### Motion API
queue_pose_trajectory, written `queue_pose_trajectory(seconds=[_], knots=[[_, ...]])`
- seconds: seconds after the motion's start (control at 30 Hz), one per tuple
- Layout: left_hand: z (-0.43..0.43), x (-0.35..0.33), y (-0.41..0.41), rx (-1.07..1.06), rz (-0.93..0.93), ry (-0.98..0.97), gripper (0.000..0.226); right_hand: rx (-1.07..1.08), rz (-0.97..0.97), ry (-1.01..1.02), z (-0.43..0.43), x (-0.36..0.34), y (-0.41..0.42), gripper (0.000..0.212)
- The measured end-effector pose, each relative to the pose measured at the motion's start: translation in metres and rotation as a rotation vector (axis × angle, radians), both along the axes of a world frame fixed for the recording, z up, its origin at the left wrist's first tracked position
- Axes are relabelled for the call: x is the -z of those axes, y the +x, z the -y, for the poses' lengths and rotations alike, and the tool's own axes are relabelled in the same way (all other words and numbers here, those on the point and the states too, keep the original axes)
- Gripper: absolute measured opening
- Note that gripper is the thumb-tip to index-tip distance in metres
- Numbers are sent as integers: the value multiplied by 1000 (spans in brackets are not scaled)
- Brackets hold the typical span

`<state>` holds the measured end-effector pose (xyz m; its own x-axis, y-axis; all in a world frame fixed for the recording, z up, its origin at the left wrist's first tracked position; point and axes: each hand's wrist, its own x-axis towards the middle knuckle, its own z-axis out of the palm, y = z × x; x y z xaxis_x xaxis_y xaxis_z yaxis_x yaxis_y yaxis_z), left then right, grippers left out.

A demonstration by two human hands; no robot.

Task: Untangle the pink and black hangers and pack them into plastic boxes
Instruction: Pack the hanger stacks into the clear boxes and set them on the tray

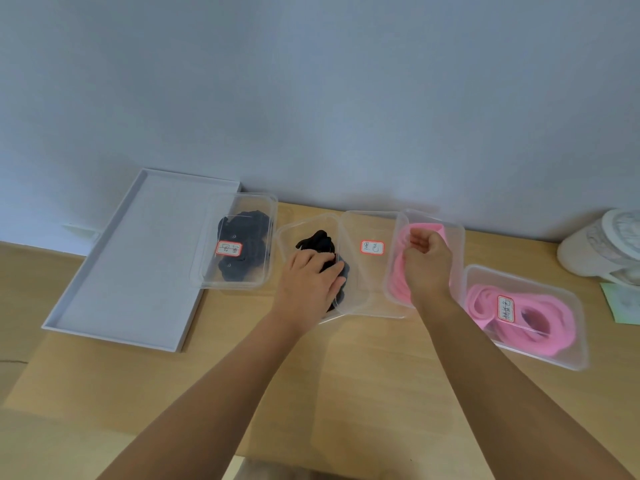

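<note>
An open clear box (287, 237) in the middle holds a heap of black hangers (320, 239). My left hand (311, 280) lies palm down on that heap with its fingers wrapped over it. A labelled clear lid (372, 271) leans beside it, overlapping the box's right edge. To the right, another open clear box (457, 237) holds pink hangers (398, 268). My right hand (427, 259) hovers inside this box with its fingers curled in; nothing shows in its grasp.
A closed labelled box of black hangers (239, 247) rests partly on a large white tray (138, 258) at the left. A closed labelled box of pink hangers (526, 317) sits at the right. A white cap (602, 244) and green paper (623, 303) lie at the far right by the wall.
</note>
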<state>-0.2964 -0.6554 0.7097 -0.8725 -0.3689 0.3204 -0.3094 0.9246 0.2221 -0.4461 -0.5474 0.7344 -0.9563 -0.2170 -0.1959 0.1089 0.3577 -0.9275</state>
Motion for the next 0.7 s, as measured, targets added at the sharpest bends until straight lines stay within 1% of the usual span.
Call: queue_pose_trajectory(seconds=[0.07, 0.13, 0.2, 0.27, 0.3, 0.4, 0.5, 0.53, 0.63, 0.7], knots=[[-5, 0, 0, -32, 11, 31, 40, 4, -1, 3, 0, -1, 0, 40], [-9, -3, 2, -14, 4, 126, 43, 6, 5, 0, 0, -2, 0, 40], [-7, -9, 8, -43, -56, 298, 45, 11, 20, -11, 0, -5, -1, 40], [-2, -22, 13, -151, -148, 520, 43, 3, 27, -32, 0, -9, 0, 41], [0, -28, 15, -194, -186, 601, 41, -13, 27, -40, 1, -11, 1, 41], [-2, -40, 17, -294, -214, 703, 35, -103, 41, -55, 11, -13, 13, 39], [-5, -37, 19, -352, -221, 770, 26, -204, 29, -77, 25, -8, 28, 33], [-6, -33, 20, -369, -210, 786, 26, -223, 23, -81, 30, -6, 31, 32], [-9, -24, 22, -383, -145, 858, 44, -248, -27, -23, 41, -4, 36, 30], [-12, -22, 23, -400, -133, 898, 50, -261, -46, 29, 45, -3, 39, 31]])
